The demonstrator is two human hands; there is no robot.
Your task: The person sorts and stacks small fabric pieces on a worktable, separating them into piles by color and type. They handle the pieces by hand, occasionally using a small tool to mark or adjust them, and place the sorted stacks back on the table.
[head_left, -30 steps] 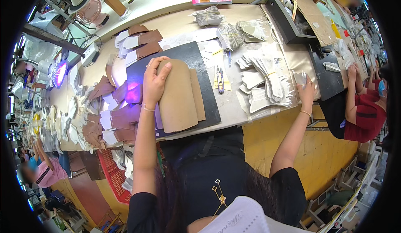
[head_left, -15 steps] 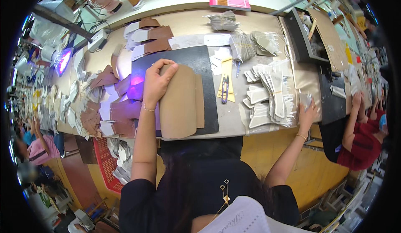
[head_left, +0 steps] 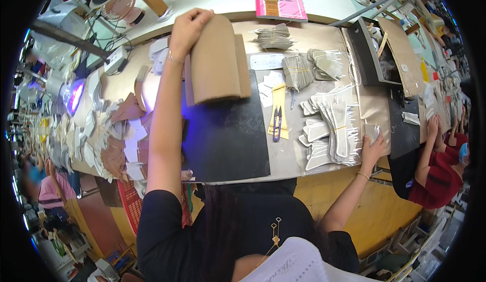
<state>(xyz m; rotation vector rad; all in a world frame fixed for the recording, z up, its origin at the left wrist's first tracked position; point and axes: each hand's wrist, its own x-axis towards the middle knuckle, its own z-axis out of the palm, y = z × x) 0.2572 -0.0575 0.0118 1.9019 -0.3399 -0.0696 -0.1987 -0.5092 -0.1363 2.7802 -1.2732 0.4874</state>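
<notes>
My left hand (head_left: 186, 34) reaches to the far side of the table, its fingers closed on the rounded top edge of a brown board (head_left: 214, 62). The board has a curved upper end, and further flat layers stick out at its sides. It is over the far part of a black mat (head_left: 228, 145). At the table's right, my right hand (head_left: 373, 149) has its fingers closed around a small pale, glassy-looking piece (head_left: 373, 132) whose kind I cannot make out. Left of that hand lie bundled white cut pieces (head_left: 331, 127).
Thread snips (head_left: 277, 124) lie on a yellow card right of the mat. Brown and white cut pieces (head_left: 119, 145) heap at the left, near a glowing lamp (head_left: 76, 97). A dark open box (head_left: 372, 54) and a pink book (head_left: 280, 0) stand farther back. Someone in red sits at right.
My left hand has moved the brown board away from me, from the mat's near edge to its far part, baring the black mat. My right hand stays nearly in place.
</notes>
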